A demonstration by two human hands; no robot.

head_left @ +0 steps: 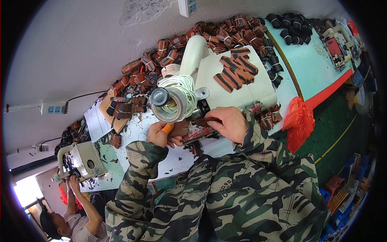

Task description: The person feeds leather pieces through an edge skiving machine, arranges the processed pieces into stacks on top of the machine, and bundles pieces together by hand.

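My left hand [156, 135], with an orange finger cover [168, 128] on one finger, is closed on several flat brown leather-like pieces [178, 131] just below the round front of a cream machine [195, 52]. Pinched in my right hand [230, 123] are thin brown strips [207, 122], their ends beside the machine's dark round part [200, 109]. A coil of pale cord [186, 90] hangs around the machine's head, near a dark knob [160, 97]. On the machine's flat top lie loose brown-and-black strips [238, 70]. My right fingertips are partly hidden.
Tied brown bundles [225, 34] are heaped along the wall behind the machine. Black bundles [292, 28] lie at the far right, and a red plastic bag [299, 123] hangs from the table's edge. At left, another person [78, 213] works at a second machine [86, 163].
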